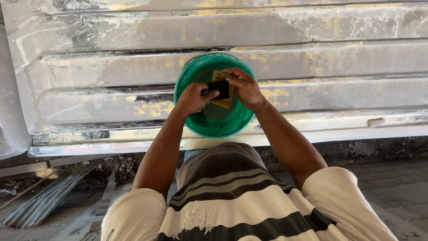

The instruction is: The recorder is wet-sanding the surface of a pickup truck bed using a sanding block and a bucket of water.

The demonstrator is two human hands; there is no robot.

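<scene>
- A sanded, ribbed metal body panel (133, 67) fills the view above a paved floor (392, 183)
- A small black sanding block (220, 88) lies against a yellow sandpaper sheet (224, 101), over a green bucket (196, 122)
- The left hand (192, 98) and right hand (244, 87) pinch both together
- Corrugated metal strips (40, 203) lie lower left
</scene>
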